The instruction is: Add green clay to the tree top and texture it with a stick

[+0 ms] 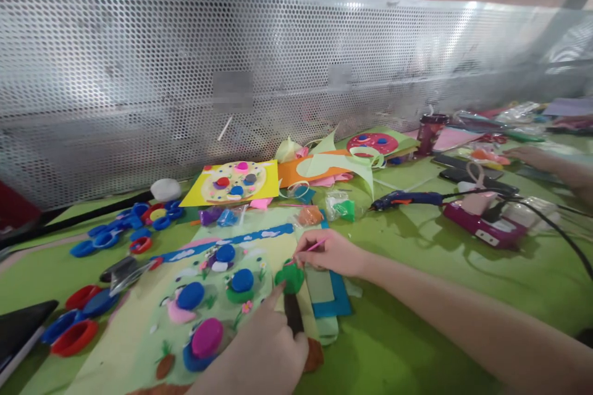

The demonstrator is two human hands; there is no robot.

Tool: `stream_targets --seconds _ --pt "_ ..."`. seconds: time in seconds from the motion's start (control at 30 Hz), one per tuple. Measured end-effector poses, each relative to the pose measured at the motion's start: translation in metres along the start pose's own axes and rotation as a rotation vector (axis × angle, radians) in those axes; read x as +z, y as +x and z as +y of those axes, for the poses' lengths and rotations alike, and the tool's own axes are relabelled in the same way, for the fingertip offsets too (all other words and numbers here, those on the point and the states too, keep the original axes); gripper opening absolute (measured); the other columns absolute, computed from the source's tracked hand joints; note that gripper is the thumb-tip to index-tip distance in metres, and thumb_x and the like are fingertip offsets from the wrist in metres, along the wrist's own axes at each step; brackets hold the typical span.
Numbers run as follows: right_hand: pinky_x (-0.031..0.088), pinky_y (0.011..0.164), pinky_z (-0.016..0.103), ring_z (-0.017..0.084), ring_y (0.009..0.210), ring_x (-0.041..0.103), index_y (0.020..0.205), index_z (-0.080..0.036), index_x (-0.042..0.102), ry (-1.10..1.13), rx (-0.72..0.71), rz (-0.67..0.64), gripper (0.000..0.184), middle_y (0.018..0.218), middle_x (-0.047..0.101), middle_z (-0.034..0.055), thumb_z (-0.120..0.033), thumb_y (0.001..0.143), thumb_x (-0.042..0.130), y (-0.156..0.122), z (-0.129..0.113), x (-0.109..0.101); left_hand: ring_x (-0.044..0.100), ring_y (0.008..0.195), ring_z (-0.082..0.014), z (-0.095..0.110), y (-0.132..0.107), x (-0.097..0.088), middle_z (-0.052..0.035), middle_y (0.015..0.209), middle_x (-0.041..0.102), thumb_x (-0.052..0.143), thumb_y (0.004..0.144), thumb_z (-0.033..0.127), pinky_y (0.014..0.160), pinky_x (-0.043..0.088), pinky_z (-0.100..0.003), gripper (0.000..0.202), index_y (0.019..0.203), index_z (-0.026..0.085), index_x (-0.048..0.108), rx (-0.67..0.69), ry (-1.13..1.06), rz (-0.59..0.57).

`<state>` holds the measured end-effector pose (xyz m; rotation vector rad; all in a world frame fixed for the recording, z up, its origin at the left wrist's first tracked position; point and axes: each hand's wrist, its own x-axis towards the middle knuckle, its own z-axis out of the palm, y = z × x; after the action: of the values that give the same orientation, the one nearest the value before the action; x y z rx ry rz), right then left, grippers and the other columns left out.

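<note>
Right hand [331, 253] pinching a thin pink tool [311, 249], shaping a green clay piece [291, 278].
Left hand [264, 345], forefinger out, is steadying it; finer pressing seems due next.

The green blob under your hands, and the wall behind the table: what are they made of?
The green blob looks like soft modelling clay: matte, lumpy, uneven at the edges. The right hand holds a thin pink stick to it; the left hand steadies it. The wall looks like perforated sheet metal: silvery, evenly holed, faintly shiny.
</note>
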<state>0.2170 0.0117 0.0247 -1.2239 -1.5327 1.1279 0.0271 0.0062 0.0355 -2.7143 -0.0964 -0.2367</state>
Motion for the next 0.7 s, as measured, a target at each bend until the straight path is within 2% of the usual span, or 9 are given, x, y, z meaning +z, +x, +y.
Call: stream_targets --seconds 0.07,0.13,0.2,0.37,0.5,0.6,0.7 --pt "0.030 0.040 0.017 0.003 0.042 0.037 0.072 -0.015 0.053 0.033 0.025 -0.001 0.013 0.063 0.058 -0.0017 -0.027 0.077 0.056 0.0010 0.0019 0.0001 0.047 0.040 -0.0124 0.0018 0.0017 -0.0046 0.0047 0.039 0.048 0.060 0.068 0.025 0.091 0.043 -0.041 0.021 0.051 0.019 0.050 -0.017 -0.096 -0.059" --pt "0.030 0.039 0.016 0.003 0.042 0.036 0.071 -0.015 0.053 0.049 0.035 -0.002 0.013 0.062 0.057 -0.0025 -0.026 0.076 0.056 0.0012 0.0027 0.0004 0.050 0.044 -0.0140 0.0031 0.0020 -0.0082 0.0037 0.044 0.052 0.064 0.063 0.048 0.091 0.043 -0.042 0.034 0.052 0.019 0.051 -0.031 -0.174 -0.111" --pt "0.031 0.040 0.016 0.003 0.043 0.037 0.070 -0.015 0.053 0.052 0.036 0.000 0.012 0.061 0.056 -0.0029 -0.024 0.076 0.058 0.0007 0.0019 0.0007 0.053 0.046 -0.0152 0.0035 0.0004 -0.0093 0.0026 0.045 0.053 0.061 0.063 0.057 0.089 0.043 -0.041 0.041 0.053 0.018 0.051 -0.043 -0.187 -0.110" --pt "0.034 0.044 0.017 0.005 0.051 0.045 0.069 -0.015 0.055 0.039 0.037 0.008 0.010 0.067 0.060 -0.0009 -0.022 0.075 0.059 -0.0007 -0.0018 0.0009 0.051 0.048 -0.0141 0.0020 -0.0063 -0.0073 0.0029 0.045 0.050 0.051 0.074 0.053 0.091 0.040 -0.040 0.040 0.053 0.019 0.050 -0.078 -0.275 -0.064" --pt "0.035 0.045 0.017 0.006 0.052 0.048 0.069 -0.016 0.056 0.019 0.048 0.023 0.009 0.067 0.061 -0.0011 -0.021 0.076 0.058 -0.0015 -0.0021 0.0026 0.050 0.052 -0.0131 -0.0002 -0.0057 -0.0107 0.0005 0.052 0.053 0.040 0.080 0.056 0.085 0.042 -0.035 0.045 0.055 0.019 0.051 -0.215 -0.390 0.003" --pt "0.036 0.046 0.018 0.006 0.053 0.049 0.068 -0.016 0.055 -0.014 0.053 0.060 0.010 0.065 0.060 -0.0008 -0.020 0.076 0.058 -0.0029 -0.0010 0.0054 0.052 0.056 -0.0141 -0.0004 -0.0047 -0.0118 -0.0014 0.058 0.057 0.047 0.077 0.053 0.076 0.044 -0.030 0.039 0.058 0.019 0.053 -0.231 -0.396 0.011" --pt "0.038 0.047 0.019 0.007 0.052 0.050 0.069 -0.016 0.056 -0.044 0.040 0.068 0.010 0.063 0.060 -0.0012 -0.022 0.076 0.059 -0.0048 0.0001 0.0081 0.053 0.054 -0.0129 0.0011 -0.0053 -0.0087 0.0004 0.058 0.060 0.059 0.072 0.032 0.067 0.044 -0.025 0.019 0.059 0.019 0.054 -0.189 -0.389 -0.045"
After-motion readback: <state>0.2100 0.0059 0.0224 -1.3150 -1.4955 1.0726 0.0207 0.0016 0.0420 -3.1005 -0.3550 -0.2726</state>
